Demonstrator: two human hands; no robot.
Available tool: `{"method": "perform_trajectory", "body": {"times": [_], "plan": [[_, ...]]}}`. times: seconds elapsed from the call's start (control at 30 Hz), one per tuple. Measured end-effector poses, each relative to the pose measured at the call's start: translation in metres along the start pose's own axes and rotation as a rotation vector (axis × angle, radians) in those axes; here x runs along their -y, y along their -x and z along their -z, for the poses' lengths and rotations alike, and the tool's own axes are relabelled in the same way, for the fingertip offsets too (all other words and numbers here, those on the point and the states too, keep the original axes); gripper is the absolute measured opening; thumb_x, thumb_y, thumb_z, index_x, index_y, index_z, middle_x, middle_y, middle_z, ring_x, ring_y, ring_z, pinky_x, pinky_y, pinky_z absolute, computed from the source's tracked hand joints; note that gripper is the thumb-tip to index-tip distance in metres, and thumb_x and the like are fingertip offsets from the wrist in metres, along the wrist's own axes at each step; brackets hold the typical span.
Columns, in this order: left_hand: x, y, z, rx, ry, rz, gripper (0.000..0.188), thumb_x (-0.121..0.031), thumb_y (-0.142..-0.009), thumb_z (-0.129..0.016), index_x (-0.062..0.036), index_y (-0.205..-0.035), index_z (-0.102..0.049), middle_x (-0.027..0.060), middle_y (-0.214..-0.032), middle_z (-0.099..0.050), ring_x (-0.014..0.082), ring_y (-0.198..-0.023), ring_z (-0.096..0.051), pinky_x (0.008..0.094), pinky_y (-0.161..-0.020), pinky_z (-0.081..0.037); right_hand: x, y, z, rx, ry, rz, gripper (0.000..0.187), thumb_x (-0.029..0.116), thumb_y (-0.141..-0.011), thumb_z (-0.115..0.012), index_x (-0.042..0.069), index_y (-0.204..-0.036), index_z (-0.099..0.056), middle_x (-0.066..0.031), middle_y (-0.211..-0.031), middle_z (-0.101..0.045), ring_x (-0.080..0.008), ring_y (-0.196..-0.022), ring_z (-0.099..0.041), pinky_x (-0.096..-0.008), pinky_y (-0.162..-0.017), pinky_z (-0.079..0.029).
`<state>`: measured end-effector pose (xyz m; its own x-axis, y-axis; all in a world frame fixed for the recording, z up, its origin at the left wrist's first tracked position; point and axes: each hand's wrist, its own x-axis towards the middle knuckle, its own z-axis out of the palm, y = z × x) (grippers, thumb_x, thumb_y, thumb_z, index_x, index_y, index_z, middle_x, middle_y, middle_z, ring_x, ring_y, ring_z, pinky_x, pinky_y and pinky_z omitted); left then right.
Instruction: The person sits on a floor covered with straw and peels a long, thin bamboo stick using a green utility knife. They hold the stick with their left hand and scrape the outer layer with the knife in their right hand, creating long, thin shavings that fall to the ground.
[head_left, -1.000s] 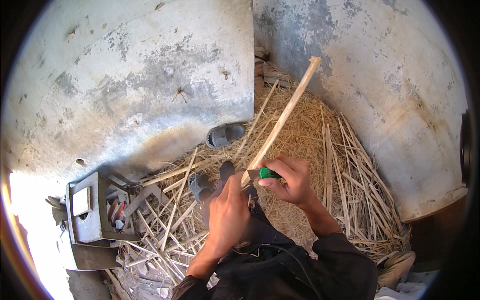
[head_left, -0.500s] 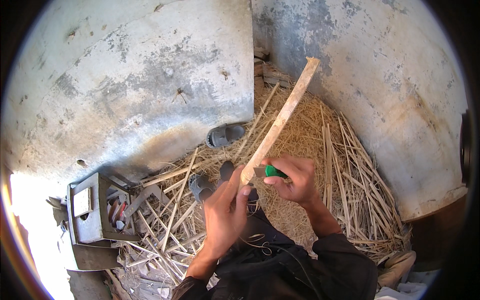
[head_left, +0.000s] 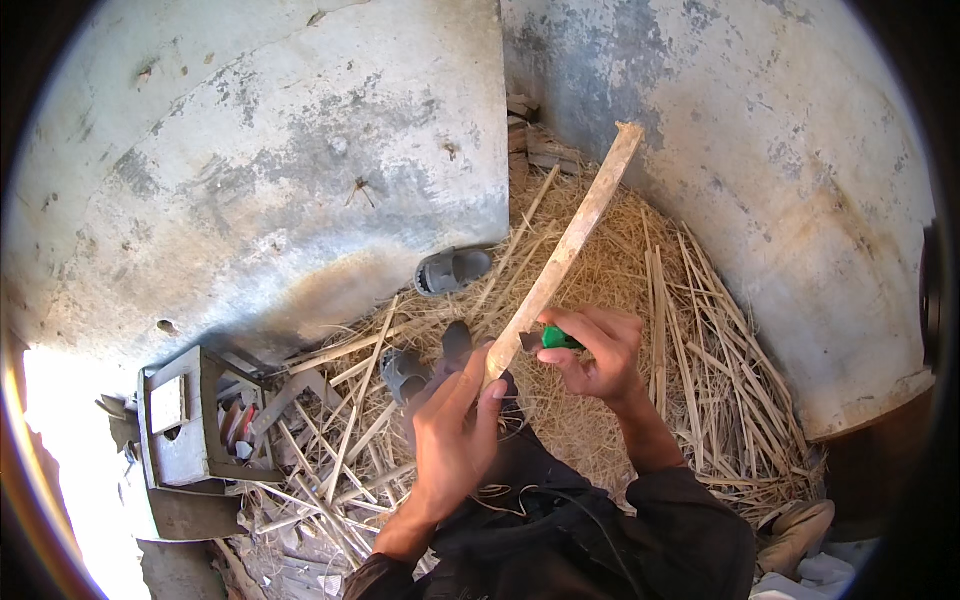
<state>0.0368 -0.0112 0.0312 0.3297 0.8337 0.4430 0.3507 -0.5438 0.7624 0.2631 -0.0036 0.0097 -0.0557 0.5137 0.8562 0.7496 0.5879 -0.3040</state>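
The low end of 1 long wooden stick (head_left: 566, 247) is held in the closed grip of the left hand (head_left: 450, 440); the rest is pointed out beyond it. A green-handled knife (head_left: 560, 338) is pinched in the grip of the right hand (head_left: 607, 362). Its blade (head_left: 530, 342) is held near the stick; whether they touch cannot be told.

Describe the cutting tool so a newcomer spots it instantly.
Start at the straw below the weathered walls. Above it, the right hand holds the cutting tool beside a wooden strip. Unlike the strip, its handle is bright green.
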Motion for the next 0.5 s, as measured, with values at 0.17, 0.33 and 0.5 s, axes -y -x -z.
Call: {"method": "perform_trajectory", "body": {"times": [0.17, 0.33, 0.5], "plan": [[0.001, 0.004, 0.002, 0.012, -0.024, 0.013, 0.035, -0.008, -0.103, -0.069, 0.0102, -0.134, -0.068, 0.024, -0.106, -0.077, 0.0207, -0.086, -0.072, 0.0335, -0.079, -0.056, -0.003, 0.0, 0.003, -0.003, 0.03, 0.026, 0.041, 0.043, -0.09, -0.083, 0.011, -0.116, -0.081, 0.0, -0.068, -0.067, -0.017, -0.053, -0.061, -0.032, -0.049, -0.046], [0.003, 0.008, 0.003, 0.02, -0.034, 0.061, 0.036, -0.008, -0.103, -0.069, 0.0103, -0.134, -0.068, 0.0229, -0.103, -0.077, 0.0204, -0.083, -0.071, 0.0334, -0.076, -0.056, -0.006, 0.001, 0.002, 0.024, 0.061, 0.035, 0.04, 0.042, -0.092, -0.082, 0.012, -0.117, -0.081, 0.0004, -0.068, -0.066, -0.0162, -0.053, -0.061, -0.0319, -0.048, -0.045], [0.005, 0.016, 0.003, 0.037, -0.015, 0.073, 0.035, -0.008, -0.102, -0.07, 0.0085, -0.133, -0.068, 0.022, -0.096, -0.075, 0.02, -0.079, -0.069, 0.034, -0.074, -0.055, -0.048, 0.011, -0.002, -0.241, 0.067, -0.093, 0.036, 0.039, -0.1, -0.076, 0.011, -0.121, -0.08, 0.0016, -0.074, -0.073, -0.0117, -0.054, -0.061, -0.0306, -0.048, -0.045]]}}
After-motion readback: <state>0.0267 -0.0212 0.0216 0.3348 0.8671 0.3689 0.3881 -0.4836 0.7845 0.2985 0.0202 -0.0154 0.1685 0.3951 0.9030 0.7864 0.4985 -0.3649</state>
